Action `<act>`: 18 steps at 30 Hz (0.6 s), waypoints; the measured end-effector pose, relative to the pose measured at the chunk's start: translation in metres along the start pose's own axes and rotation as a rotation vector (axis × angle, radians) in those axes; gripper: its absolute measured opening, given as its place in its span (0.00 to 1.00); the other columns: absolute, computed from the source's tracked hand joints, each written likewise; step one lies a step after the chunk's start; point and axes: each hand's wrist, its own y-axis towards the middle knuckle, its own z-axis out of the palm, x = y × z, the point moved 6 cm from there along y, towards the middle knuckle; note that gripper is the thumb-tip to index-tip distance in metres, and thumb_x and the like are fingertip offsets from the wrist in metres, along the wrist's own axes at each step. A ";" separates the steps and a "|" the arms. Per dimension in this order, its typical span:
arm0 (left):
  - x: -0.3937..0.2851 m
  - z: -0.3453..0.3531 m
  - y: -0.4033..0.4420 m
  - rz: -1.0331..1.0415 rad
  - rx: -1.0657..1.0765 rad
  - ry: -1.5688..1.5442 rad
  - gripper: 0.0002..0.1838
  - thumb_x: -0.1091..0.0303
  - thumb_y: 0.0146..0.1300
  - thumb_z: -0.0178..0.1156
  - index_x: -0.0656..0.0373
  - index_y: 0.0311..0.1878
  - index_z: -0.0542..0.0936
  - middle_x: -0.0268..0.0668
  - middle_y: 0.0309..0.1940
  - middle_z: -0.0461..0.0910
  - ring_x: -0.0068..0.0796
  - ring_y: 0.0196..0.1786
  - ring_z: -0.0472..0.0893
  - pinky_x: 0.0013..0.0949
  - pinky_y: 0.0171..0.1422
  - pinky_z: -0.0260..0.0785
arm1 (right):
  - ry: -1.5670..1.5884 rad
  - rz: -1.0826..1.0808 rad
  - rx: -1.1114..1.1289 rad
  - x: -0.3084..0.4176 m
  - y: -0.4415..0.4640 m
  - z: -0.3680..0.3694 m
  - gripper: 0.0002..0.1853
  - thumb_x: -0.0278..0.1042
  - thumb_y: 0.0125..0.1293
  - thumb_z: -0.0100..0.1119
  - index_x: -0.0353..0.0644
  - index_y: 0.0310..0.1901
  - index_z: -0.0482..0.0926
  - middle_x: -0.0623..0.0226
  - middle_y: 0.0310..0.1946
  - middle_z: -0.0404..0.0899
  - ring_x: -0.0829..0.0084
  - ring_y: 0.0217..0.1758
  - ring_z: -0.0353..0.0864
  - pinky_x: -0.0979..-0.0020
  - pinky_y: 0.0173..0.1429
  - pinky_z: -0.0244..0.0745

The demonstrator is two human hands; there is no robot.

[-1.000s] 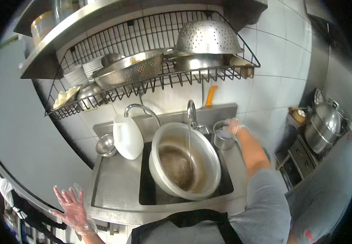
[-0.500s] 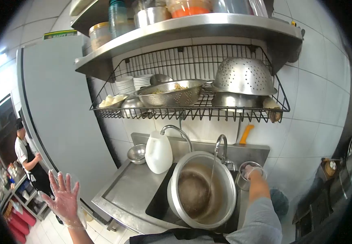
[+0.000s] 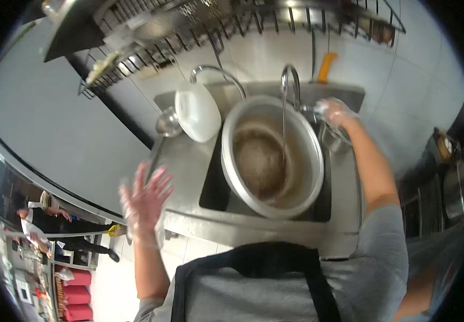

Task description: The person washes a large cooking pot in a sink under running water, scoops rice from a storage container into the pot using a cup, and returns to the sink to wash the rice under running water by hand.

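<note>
My left hand [image 3: 147, 199], in a clear plastic glove, is raised in front of the counter with fingers spread and nothing in it. At the right of the sink my gloved right hand [image 3: 338, 111] is closed at the tap handle [image 3: 308, 109]; its fingertips are slightly blurred. Below that hand stands a metal container [image 3: 335, 138], partly hidden by the wrist. Water runs from the curved tap [image 3: 291, 75] into a large metal pot [image 3: 228, 155], tilted in the sink, with cloudy brownish water [image 3: 261, 161] inside.
A white plastic jug [image 3: 199, 115] and a small metal bowl [image 3: 169, 123] stand left of the pot. Overhead hangs a black wire rack [image 3: 237, 24]. An orange handle [image 3: 327, 67] shows by the wall. A co-worker [image 3: 55, 225] stands far left, near a long pole.
My right hand has moved from inside the metal container up to the tap handle. My left hand stays raised and open. The view has tilted downward; water still runs.
</note>
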 end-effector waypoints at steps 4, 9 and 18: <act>0.065 0.004 0.060 -0.189 0.038 0.431 0.42 0.36 0.62 0.44 0.49 0.72 0.49 0.51 0.68 0.56 0.47 0.68 0.58 0.51 0.70 0.46 | 0.492 0.085 0.293 0.060 -0.013 0.086 0.15 0.36 0.58 0.53 0.45 0.48 0.76 0.55 0.48 0.76 0.58 0.52 0.75 0.61 0.57 0.69; 0.139 0.018 0.134 -0.127 -0.002 0.585 0.44 0.60 0.55 0.66 0.55 0.71 0.52 0.49 0.64 0.61 0.36 0.62 0.67 0.33 0.64 0.60 | 0.363 -0.192 0.422 0.156 -0.043 0.156 0.26 0.48 0.63 0.54 0.50 0.61 0.68 0.54 0.55 0.71 0.60 0.57 0.73 0.57 0.61 0.67; 0.152 0.052 0.172 0.073 -0.055 1.078 0.37 0.76 0.50 0.57 0.64 0.66 0.57 0.43 0.52 0.74 0.33 0.54 0.74 0.32 0.58 0.65 | 0.010 -0.352 0.461 0.115 -0.080 0.299 0.23 0.45 0.64 0.48 0.39 0.55 0.71 0.53 0.53 0.73 0.57 0.52 0.74 0.57 0.57 0.68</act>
